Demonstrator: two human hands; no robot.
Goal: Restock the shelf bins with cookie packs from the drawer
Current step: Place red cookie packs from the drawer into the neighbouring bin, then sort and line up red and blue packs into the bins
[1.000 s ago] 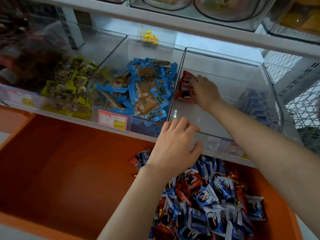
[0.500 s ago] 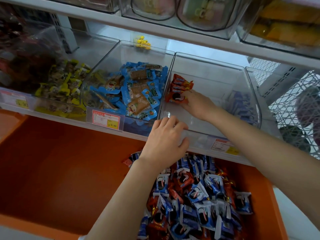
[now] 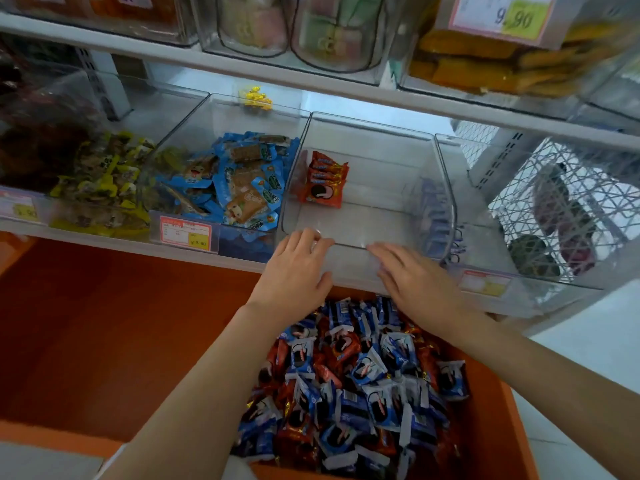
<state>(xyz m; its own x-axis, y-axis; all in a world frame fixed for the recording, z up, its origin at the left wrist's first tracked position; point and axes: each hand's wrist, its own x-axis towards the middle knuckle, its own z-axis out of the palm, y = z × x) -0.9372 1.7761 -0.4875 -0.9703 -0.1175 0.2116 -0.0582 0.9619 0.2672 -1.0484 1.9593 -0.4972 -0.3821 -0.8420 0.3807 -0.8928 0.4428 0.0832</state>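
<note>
Restocking, between loads | red packs [image 3: 325, 180] are stacked in bin [image 3: 363, 216] | left grip [image 3: 294, 271] and right grip [image 3: 415, 277] are spread, empty | next: packs [image 3: 363, 382] to be gathered from drawer [image 3: 104, 341]

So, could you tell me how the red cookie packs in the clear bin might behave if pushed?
The red cookie packs tilt in a loose stack, so they probably topple. Glossy wrappers likely slide on the clear bin.

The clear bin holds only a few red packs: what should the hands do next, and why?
Probably the right hand should drop into the orange drawer and grab more cookie packs: it is empty, and the clear bin holds just one small red stack.
</note>
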